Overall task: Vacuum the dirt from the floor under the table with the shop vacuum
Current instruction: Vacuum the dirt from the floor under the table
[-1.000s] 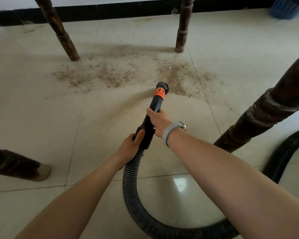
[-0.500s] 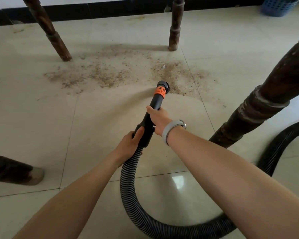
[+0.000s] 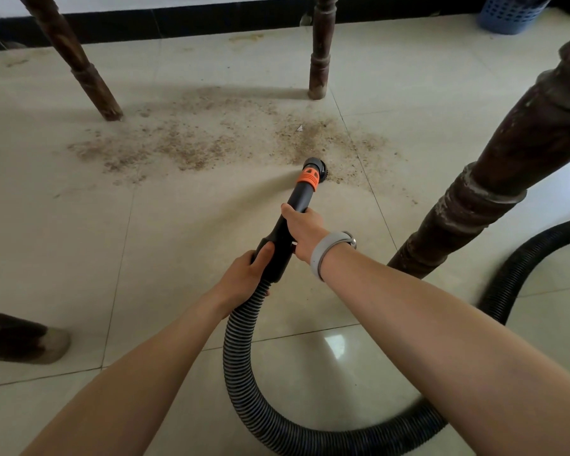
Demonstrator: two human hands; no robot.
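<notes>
Here, both hands grip the vacuum nozzle (image 3: 287,232), left hand (image 3: 244,274) behind right hand (image 3: 305,232); its length points away and slightly right, tip at the dirt (image 3: 211,143). No lettering is legible.

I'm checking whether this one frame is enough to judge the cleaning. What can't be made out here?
All in the head view:
- Nozzle mouth: faces away, so floor contact and suction are unclear.
- Hose: runs off the right edge; the vacuum itself is out of frame.
- Tabletop: above the frame; only the legs show.
- Left hand and right hand fingers: wrapped behind the wand.
</notes>
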